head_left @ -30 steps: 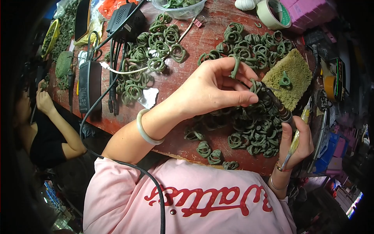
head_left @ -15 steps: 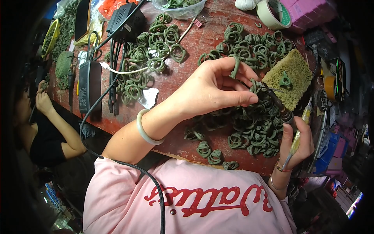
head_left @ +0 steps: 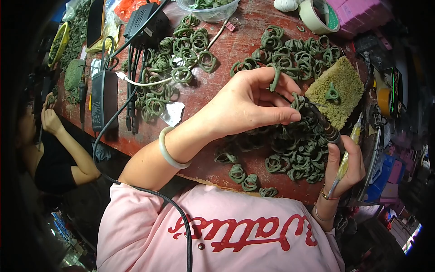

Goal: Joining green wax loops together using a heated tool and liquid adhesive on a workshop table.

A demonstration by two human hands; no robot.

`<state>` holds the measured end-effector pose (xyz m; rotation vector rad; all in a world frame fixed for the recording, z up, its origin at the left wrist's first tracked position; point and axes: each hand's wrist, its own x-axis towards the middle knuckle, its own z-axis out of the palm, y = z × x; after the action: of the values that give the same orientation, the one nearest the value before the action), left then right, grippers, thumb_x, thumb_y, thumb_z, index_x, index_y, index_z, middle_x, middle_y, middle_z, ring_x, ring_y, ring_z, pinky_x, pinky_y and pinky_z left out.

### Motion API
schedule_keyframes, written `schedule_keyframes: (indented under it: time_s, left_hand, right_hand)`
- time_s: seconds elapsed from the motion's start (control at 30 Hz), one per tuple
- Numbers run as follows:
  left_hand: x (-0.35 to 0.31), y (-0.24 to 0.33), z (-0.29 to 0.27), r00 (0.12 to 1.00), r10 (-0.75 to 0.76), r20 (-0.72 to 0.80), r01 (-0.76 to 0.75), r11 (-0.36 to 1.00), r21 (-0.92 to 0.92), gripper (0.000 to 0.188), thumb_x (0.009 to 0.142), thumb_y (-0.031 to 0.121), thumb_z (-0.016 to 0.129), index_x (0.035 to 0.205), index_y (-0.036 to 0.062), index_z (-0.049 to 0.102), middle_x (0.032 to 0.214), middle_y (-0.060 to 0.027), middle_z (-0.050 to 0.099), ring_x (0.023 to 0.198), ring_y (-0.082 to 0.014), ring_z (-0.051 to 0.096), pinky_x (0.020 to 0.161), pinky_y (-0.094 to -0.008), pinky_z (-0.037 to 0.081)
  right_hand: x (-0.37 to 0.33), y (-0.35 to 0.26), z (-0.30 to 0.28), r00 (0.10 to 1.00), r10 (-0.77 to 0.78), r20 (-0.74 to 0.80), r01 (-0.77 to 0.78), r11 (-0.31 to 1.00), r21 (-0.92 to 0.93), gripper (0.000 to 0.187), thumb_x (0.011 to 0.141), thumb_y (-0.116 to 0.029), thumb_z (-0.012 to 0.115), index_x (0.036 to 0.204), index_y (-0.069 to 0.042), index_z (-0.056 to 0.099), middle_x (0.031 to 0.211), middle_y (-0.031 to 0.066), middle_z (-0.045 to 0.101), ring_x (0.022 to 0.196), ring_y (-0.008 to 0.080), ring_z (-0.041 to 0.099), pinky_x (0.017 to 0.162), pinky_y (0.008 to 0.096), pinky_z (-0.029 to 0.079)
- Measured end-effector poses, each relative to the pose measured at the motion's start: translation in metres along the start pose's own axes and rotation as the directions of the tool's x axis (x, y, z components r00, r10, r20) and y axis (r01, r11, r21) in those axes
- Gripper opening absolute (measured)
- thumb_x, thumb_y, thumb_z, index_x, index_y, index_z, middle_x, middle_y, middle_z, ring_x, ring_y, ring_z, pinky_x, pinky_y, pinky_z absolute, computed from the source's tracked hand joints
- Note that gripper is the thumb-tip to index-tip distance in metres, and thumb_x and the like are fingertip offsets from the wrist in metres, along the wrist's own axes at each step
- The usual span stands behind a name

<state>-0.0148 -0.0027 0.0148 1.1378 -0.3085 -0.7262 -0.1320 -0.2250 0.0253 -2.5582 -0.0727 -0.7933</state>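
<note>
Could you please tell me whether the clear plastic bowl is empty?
Not empty: green pieces show inside the bowl. How full, I cannot tell; the picture's edge cuts it off.

Left forearm [head_left: 199, 125] aslant, left grip [head_left: 258, 100] in a pinch — right grip [head_left: 347, 167] lower, curled, thumb [head_left: 333, 158] up.

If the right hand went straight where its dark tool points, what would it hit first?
Probably the green ring in the left hand, by the tip of the dark tool; depth is unclear.
</note>
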Motion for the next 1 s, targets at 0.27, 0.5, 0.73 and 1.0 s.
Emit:
schedule_keyframes:
  time_s: [0.27, 0.5, 0.73, 1.0]
  left_hand:
    - [-0.0009, 0.0002, 0.0001, 1.0, -0.011, -0.001, 0.011, 1.0, 0.004, 0.034, 0.078, -0.004, 0.072, 0.108, -0.0013, 0.058, 0.096, -0.0071, 0.064, 0.089, -0.0133, 0.065, 0.081, -0.0253, 0.053]
    - [-0.0006, -0.0017, -0.0003, 1.0, 0.01, 0.001, -0.01, 1.0, 0.012, 0.033, 0.078, -0.004, 0.073, 0.107, -0.0014, 0.058, 0.098, -0.0068, 0.063, 0.089, -0.0132, 0.064, 0.081, -0.0264, 0.053]
    - [-0.0007, -0.0028, -0.0007, 1.0, 0.024, 0.0, -0.024, 0.999, 0.032, 0.033, 0.078, -0.005, 0.072, 0.108, -0.0012, 0.058, 0.101, -0.0071, 0.062, 0.089, -0.0144, 0.064, 0.082, -0.0273, 0.053]
    - [0.0006, -0.0041, -0.0007, 0.993, 0.122, 0.0, -0.122, 0.993, 0.005, 0.035, 0.079, -0.009, 0.068, 0.111, -0.0014, 0.056, 0.114, -0.0078, 0.058, 0.097, -0.0161, 0.062, 0.086, -0.0289, 0.053]
  right_hand:
    - [0.0003, -0.0007, 0.0005, 1.0, -0.002, 0.004, 0.003, 1.0, -0.012, 0.028, 0.077, -0.021, 0.078, 0.09, -0.001, 0.065, 0.073, 0.0098, 0.063, 0.061, 0.0253, 0.061, 0.057, 0.0319, 0.048]
    - [0.0, -0.0006, 0.0011, 1.0, -0.008, -0.001, 0.008, 1.0, -0.004, 0.028, 0.078, -0.022, 0.078, 0.091, 0.0, 0.065, 0.074, 0.0102, 0.064, 0.062, 0.0251, 0.061, 0.057, 0.0317, 0.048]
    - [-0.0043, 0.0003, -0.0026, 0.999, 0.029, -0.046, -0.029, 1.0, -0.009, 0.031, 0.082, -0.028, 0.074, 0.092, 0.001, 0.065, 0.076, 0.009, 0.065, 0.063, 0.022, 0.062, 0.059, 0.0299, 0.049]
    - [-0.006, 0.0038, -0.0034, 0.996, 0.052, -0.076, -0.051, 0.999, 0.02, 0.032, 0.082, -0.029, 0.074, 0.091, 0.001, 0.065, 0.076, 0.009, 0.065, 0.064, 0.0215, 0.062, 0.06, 0.0294, 0.049]
